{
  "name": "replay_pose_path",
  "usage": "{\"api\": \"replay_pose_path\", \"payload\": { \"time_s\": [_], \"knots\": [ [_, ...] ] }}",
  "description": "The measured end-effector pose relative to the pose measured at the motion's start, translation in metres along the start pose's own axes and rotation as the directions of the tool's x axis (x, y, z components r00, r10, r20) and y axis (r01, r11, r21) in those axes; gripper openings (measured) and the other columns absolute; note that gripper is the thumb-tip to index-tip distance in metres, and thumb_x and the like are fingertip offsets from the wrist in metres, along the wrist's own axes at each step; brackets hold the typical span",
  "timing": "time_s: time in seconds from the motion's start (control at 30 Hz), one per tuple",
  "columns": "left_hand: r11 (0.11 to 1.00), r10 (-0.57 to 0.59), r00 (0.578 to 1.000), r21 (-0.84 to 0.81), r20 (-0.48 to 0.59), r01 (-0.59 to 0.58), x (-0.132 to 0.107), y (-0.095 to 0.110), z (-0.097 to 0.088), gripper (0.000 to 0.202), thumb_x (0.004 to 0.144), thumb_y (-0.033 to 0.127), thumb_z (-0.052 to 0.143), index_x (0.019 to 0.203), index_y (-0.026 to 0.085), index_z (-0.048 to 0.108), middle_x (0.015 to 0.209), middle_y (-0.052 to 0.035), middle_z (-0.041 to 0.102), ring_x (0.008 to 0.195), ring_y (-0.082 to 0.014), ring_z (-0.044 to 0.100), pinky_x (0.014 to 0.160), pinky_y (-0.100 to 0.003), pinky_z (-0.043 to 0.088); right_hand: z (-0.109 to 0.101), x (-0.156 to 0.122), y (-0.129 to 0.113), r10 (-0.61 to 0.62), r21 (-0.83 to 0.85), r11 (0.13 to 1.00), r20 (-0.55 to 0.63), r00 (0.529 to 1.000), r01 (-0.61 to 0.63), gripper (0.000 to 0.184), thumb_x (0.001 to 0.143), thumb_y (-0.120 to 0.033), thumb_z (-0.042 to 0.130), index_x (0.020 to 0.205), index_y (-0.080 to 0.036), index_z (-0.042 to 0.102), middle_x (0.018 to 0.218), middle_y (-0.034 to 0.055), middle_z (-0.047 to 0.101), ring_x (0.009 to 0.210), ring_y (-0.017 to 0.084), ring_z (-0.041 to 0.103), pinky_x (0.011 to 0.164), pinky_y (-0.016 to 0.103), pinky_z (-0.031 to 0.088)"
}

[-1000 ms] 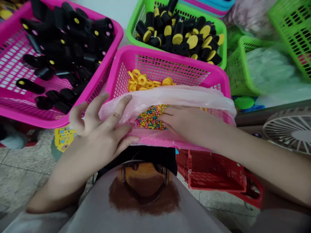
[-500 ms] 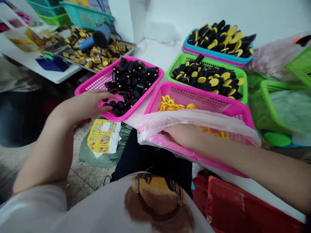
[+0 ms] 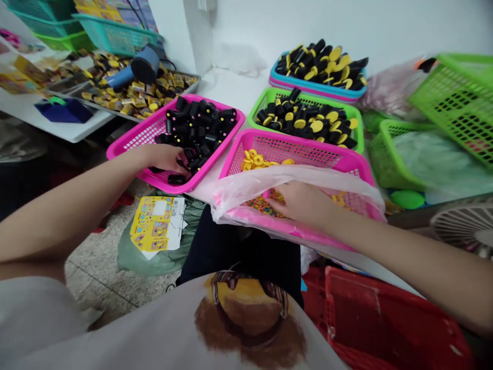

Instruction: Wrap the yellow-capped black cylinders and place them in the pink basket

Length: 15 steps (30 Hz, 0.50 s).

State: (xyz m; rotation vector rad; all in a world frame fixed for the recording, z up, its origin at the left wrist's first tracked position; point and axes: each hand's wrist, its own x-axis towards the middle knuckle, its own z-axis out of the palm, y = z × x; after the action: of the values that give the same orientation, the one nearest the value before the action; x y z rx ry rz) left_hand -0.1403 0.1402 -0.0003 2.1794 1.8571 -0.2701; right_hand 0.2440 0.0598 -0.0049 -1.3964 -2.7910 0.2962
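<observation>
My left hand (image 3: pixel 166 157) reaches into the left pink basket (image 3: pixel 134 140) and its fingers curl among the black tubes (image 3: pixel 200 126) at the near corner; what they hold, if anything, is hidden. My right hand (image 3: pixel 304 201) lies inside a clear plastic bag (image 3: pixel 246 189) in the middle pink basket (image 3: pixel 308 149), fingertips down on small multicoloured beads (image 3: pixel 264 204). Yellow rings (image 3: pixel 256 160) lie at the back of that basket.
A green basket (image 3: pixel 346 114) and a blue one (image 3: pixel 319 88) behind hold black tubes with yellow caps. More green baskets (image 3: pixel 454 103) stand at right, a fan (image 3: pixel 462 226) near them. A red crate (image 3: pixel 385 324) sits below; a yellow card (image 3: pixel 156 223) lies on the floor. A blue hair dryer (image 3: pixel 133 69) lies on the left tray.
My left hand left the bag's edge and moved left into the basket of black tubes. My right hand stayed in the bag on the beads. The view lifted and widened.
</observation>
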Motion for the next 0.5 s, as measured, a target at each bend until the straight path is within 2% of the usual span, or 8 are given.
{"api": "replay_pose_path", "payload": {
  "time_s": [0.1, 0.2, 0.3, 0.33, 0.37, 0.4, 0.47, 0.5],
  "knots": [
    [1.000, -0.006, 0.990, -0.027, -0.140, 0.002, 0.002, -0.004, 0.002, 0.041, 0.089, 0.057, 0.080, 0.107, 0.020, 0.082, 0.075, 0.0062, 0.070, 0.073, -0.0126, 0.060, 0.100, -0.030, 0.055, 0.000, -0.012, 0.011, 0.084, -0.039, 0.996, 0.011, 0.996, -0.083, 0.023, 0.106, -0.023, 0.053, 0.114, -0.012, 0.072, 0.110, 0.0194, 0.081, 0.102, 0.033, 0.079, 0.088, 0.041, 0.058],
    [0.996, 0.017, 0.968, -0.081, -0.251, -0.039, 0.001, -0.007, -0.004, 0.066, 0.087, 0.084, 0.066, 0.105, 0.022, 0.083, 0.078, 0.0054, 0.068, 0.071, -0.0101, 0.055, 0.103, -0.037, 0.058, 0.005, -0.013, 0.018, 0.151, -0.009, 0.989, 0.077, 0.986, -0.151, 0.015, 0.102, -0.027, 0.064, 0.107, -0.014, 0.071, 0.101, 0.0184, 0.081, 0.092, 0.032, 0.079, 0.077, 0.037, 0.055],
    [0.982, 0.069, 0.923, -0.138, -0.378, -0.130, -0.017, 0.001, -0.014, 0.096, 0.077, 0.103, 0.048, 0.113, 0.021, 0.084, 0.091, 0.0025, 0.069, 0.079, -0.0087, 0.058, 0.107, -0.042, 0.057, 0.008, -0.009, 0.021, 0.131, 0.050, 0.989, 0.123, 0.984, -0.138, 0.011, 0.098, -0.027, 0.073, 0.094, -0.017, 0.071, 0.096, 0.0152, 0.082, 0.086, 0.029, 0.079, 0.073, 0.033, 0.053],
    [0.972, 0.091, 0.892, -0.156, -0.444, -0.177, -0.029, 0.009, -0.015, 0.098, 0.076, 0.103, 0.046, 0.116, 0.021, 0.084, 0.093, 0.0018, 0.068, 0.081, -0.0081, 0.058, 0.108, -0.043, 0.057, 0.009, -0.008, 0.022, 0.113, 0.071, 0.990, 0.133, 0.985, -0.123, 0.009, 0.098, -0.024, 0.074, 0.093, -0.018, 0.071, 0.096, 0.0138, 0.082, 0.087, 0.027, 0.080, 0.074, 0.031, 0.053],
    [0.952, 0.115, 0.839, -0.183, -0.531, -0.247, -0.043, 0.019, -0.015, 0.095, 0.078, 0.101, 0.050, 0.118, 0.022, 0.084, 0.094, 0.0011, 0.067, 0.081, -0.0076, 0.057, 0.106, -0.043, 0.057, 0.010, -0.007, 0.023, 0.095, 0.092, 0.990, 0.141, 0.985, -0.109, 0.005, 0.098, -0.020, 0.072, 0.094, -0.018, 0.071, 0.099, 0.0122, 0.082, 0.089, 0.025, 0.080, 0.075, 0.030, 0.054],
    [0.924, 0.135, 0.778, -0.204, -0.613, -0.322, -0.059, 0.031, -0.012, 0.083, 0.084, 0.093, 0.057, 0.120, 0.023, 0.083, 0.093, 0.0011, 0.066, 0.081, -0.0073, 0.057, 0.103, -0.041, 0.059, 0.011, -0.007, 0.023, 0.075, 0.115, 0.989, 0.145, 0.987, -0.092, 0.003, 0.098, -0.016, 0.070, 0.097, -0.018, 0.071, 0.103, 0.0110, 0.083, 0.093, 0.023, 0.080, 0.078, 0.029, 0.055],
    [0.830, 0.159, 0.710, -0.296, -0.686, -0.472, -0.092, 0.064, 0.000, 0.055, 0.092, 0.068, 0.076, 0.126, 0.025, 0.080, 0.105, -0.0019, 0.072, 0.086, -0.0099, 0.064, 0.089, -0.030, 0.061, 0.014, -0.007, 0.025, 0.012, 0.159, 0.987, 0.136, 0.991, -0.034, 0.011, 0.100, -0.013, 0.066, 0.107, -0.018, 0.073, 0.112, 0.0105, 0.083, 0.100, 0.022, 0.080, 0.085, 0.030, 0.057],
    [0.751, 0.173, 0.693, -0.362, -0.700, -0.553, -0.105, 0.081, 0.008, 0.054, 0.091, 0.057, 0.083, 0.135, 0.025, 0.075, 0.110, -0.0039, 0.074, 0.091, -0.0125, 0.069, 0.084, -0.028, 0.062, 0.015, -0.006, 0.025, -0.025, 0.173, 0.985, 0.126, 0.992, 0.003, 0.016, 0.101, -0.013, 0.064, 0.113, -0.018, 0.073, 0.118, 0.0115, 0.083, 0.105, 0.023, 0.079, 0.090, 0.032, 0.058]
  ]
}}
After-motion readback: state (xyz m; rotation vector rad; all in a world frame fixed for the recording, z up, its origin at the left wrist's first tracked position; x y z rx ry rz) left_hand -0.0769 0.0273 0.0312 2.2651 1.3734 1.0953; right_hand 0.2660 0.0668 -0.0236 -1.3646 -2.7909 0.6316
